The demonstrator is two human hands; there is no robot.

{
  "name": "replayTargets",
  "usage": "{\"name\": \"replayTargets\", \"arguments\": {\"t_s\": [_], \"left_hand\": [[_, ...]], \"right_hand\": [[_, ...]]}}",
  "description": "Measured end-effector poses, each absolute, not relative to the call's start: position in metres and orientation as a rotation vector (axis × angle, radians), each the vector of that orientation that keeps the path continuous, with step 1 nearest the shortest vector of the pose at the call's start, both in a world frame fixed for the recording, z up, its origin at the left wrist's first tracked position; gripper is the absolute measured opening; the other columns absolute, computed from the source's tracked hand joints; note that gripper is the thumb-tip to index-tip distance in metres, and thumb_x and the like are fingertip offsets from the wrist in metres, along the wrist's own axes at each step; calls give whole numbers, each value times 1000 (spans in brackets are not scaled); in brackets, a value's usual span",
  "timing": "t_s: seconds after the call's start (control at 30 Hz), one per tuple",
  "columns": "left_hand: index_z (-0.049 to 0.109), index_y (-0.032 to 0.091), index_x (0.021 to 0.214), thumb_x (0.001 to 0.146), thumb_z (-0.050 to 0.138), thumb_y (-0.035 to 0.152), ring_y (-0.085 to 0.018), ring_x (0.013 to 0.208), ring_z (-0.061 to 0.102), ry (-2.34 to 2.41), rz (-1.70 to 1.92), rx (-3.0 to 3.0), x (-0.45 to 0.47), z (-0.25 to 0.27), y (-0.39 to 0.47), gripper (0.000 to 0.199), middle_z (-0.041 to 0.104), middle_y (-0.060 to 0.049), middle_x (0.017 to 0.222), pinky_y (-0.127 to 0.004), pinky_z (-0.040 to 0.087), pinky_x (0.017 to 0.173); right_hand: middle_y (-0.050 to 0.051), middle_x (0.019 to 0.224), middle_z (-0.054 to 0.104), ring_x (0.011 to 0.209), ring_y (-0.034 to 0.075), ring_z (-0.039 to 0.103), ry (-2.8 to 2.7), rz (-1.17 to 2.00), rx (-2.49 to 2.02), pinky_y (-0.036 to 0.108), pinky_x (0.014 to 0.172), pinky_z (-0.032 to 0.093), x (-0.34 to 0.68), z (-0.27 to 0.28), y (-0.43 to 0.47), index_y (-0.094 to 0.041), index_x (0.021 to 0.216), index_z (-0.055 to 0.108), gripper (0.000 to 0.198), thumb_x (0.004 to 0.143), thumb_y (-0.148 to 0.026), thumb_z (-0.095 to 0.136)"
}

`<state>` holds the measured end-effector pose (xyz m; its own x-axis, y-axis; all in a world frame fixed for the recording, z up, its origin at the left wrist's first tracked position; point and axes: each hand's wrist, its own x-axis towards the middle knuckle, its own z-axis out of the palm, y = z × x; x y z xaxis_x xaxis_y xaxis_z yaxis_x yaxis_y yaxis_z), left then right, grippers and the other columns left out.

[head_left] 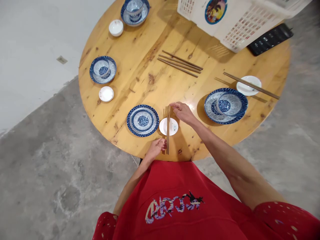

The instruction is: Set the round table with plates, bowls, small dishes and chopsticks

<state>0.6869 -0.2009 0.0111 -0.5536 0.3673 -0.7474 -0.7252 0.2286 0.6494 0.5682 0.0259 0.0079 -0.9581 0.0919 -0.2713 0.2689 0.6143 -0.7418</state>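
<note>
A pair of brown chopsticks (168, 135) lies across a small white dish (174, 128), pointing away from me near the table's front edge. My right hand (184, 112) is closed, its fingertips at the far end of the chopsticks. At their near end my left hand (156, 147) has its fingers curled against the sticks; part of its grip is hidden. Just left of the dish is a blue-and-white patterned plate (130, 120), with what looks like a matching bowl on it. A second pair of chopsticks (260, 88) rests over another white dish (255, 81) to the right.
Several loose chopsticks (178, 64) lie mid-table. Patterned plates with bowls stand at right (212, 117), left (93, 76) and far left (123, 16), near small white dishes (106, 94). A white plastic basket (200, 21) and black remote-like object (270, 38) occupy the back right.
</note>
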Motion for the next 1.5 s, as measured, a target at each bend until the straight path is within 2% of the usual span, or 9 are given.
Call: {"name": "replayTargets", "arguments": {"t_s": [0.3, 0.47, 0.57, 0.67, 0.8, 0.9, 1.13, 1.23, 1.5], "left_hand": [[66, 14, 101, 100, 50, 42, -12, 78, 70, 1579, 1494, -341, 685, 14, -200, 32, 74, -8, 95, -25, 55, 77], [66, 15, 99, 97, 52, 49, -15, 79, 70, 1646, 1456, -311, 686, 13, -204, 36, 73, -7, 92, -27, 54, 75], [65, 15, 97, 96, 53, 49, -17, 82, 70, 1723, 1437, -248, 689, 13, -210, 36, 74, -8, 96, -29, 55, 77], [66, 17, 99, 96, 49, 46, -18, 87, 71, 1805, 1430, -172, 694, 14, -219, 33, 75, -9, 99, -30, 56, 80], [65, 19, 99, 97, 44, 44, -21, 90, 71, 1922, 1390, -98, 702, 20, -230, 33, 75, -9, 98, -33, 55, 82], [64, 20, 99, 97, 42, 44, -22, 91, 70, 2013, 1360, -86, 708, 22, -234, 33, 75, -8, 96, -33, 54, 84], [63, 19, 108, 95, 45, 48, -22, 91, 71, 2030, 1424, -196, 717, 9, -240, 36, 77, -10, 99, -33, 54, 84], [64, 19, 105, 95, 46, 47, -22, 88, 71, 2046, 1432, -200, 717, 9, -241, 35, 76, -9, 95, -32, 54, 82], [65, 20, 99, 94, 45, 44, -20, 84, 69, 2082, 1438, -186, 712, 24, -244, 32, 74, -6, 89, -31, 53, 82]], "right_hand": [[12, 116, 74, 101, 27, 69, 2647, -1308, 364, 39, 94, 54, 570, 3, 24, -14, 116, 75, 50, 75, -22, 47], [12, 108, 76, 98, 26, 69, 2735, -1312, 476, 37, 92, 54, 560, 2, 36, -12, 106, 75, 43, 77, -23, 47], [11, 104, 76, 95, 26, 69, 2895, -1156, 462, 39, 91, 54, 537, 5, 53, -15, 101, 75, 37, 78, -22, 47], [16, 113, 73, 98, 30, 68, 3022, -985, 472, 44, 96, 53, 502, 8, 74, -12, 112, 73, 40, 82, -21, 47], [24, 128, 64, 115, 35, 61, 3118, -792, 445, 51, 108, 45, 452, 6, 96, -5, 124, 67, 45, 86, -17, 48], [24, 136, 59, 125, 38, 53, 3132, -644, 417, 53, 113, 40, 424, 2, 103, -6, 130, 62, 47, 85, -13, 49], [23, 139, 55, 128, 38, 46, 3034, -356, 387, 51, 107, 42, 404, -1, 99, -5, 132, 59, 44, 91, -15, 46], [23, 138, 55, 129, 36, 46, 3014, -220, 334, 47, 106, 42, 409, 2, 96, -6, 132, 58, 42, 94, -16, 46], [25, 133, 52, 115, 33, 59, 2922, -157, 479, 41, 94, 48, 419, 13, 86, -7, 134, 53, 42, 96, -23, 53]]}}
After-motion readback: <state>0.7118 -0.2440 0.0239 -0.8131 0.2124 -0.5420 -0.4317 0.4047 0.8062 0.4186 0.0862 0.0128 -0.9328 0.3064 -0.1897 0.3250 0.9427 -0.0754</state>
